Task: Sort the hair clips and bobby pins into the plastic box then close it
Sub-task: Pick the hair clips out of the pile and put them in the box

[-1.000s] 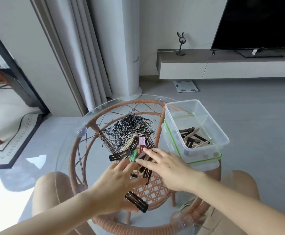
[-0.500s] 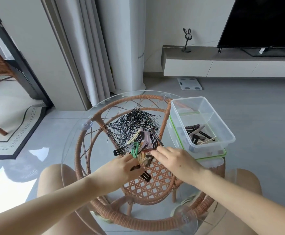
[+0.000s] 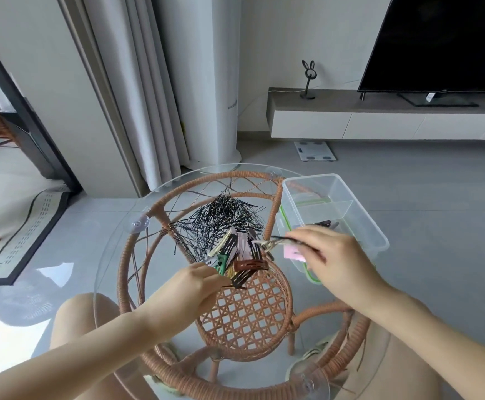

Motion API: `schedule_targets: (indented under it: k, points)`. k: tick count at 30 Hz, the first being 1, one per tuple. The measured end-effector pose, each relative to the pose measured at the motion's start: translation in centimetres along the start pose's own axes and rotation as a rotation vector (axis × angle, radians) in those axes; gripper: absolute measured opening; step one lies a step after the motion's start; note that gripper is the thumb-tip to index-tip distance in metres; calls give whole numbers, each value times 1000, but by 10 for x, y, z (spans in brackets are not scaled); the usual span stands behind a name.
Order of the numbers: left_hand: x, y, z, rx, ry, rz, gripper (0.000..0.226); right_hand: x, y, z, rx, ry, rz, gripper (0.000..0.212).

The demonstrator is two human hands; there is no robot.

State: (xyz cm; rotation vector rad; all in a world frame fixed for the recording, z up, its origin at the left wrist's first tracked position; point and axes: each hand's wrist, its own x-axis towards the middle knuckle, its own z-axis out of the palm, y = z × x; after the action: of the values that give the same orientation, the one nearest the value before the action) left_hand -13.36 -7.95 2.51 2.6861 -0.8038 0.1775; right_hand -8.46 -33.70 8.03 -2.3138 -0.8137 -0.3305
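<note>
My right hand (image 3: 339, 264) has come up off the pile (image 3: 235, 252) since half a second ago. Back then both hands were down among the hair clips. Now the right fingers (image 3: 301, 235) pinch a few clips (image 3: 275, 242), a pale one and a dark one at least, and hold them in the air. The loose ends stick out to the left of the fingertips. A pink shape shows just under those fingers; I cannot tell whether it is another clip in the grip.

The box (image 3: 359, 226) is just beyond and to the right of the right fingers, its near wall behind my knuckles. It stands open on its green-edged lid (image 3: 284, 223), and a few dark clips already lie in the near compartment, partly hidden by my hand. The far compartment looks bare.

My left hand (image 3: 192, 290) has stayed low, with its fingers (image 3: 208, 269) curled at the near edge of the pile beside a brown clip (image 3: 250, 265). I cannot tell whether they grip anything. The pins (image 3: 221, 217) lie in a black heap beyond the left fingers on the glass counter (image 3: 111, 269), untouched.

So I judge this handful is on its way to the near compartment. Most of the clips and all the pins remain, and closing is a long way off.
</note>
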Motion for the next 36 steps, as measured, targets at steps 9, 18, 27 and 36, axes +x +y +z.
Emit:
schedule_targets:
  k: [9, 18, 27, 36]
  points:
    - [61, 33, -35, -262, 98, -234, 26, 31, 79, -48, -256, -263, 347, 35]
    - [181, 81, -14, -361, 69, -212, 28, 24, 96, -60, -218, -219, 469, 34]
    - [210, 85, -3, -227, -278, -101, 32, 13, 75, -85, -239, 44, 417, 32]
    - [96, 5, -61, -96, -56, -452, 27, 5, -10, -10, -13, -315, 161, 49]
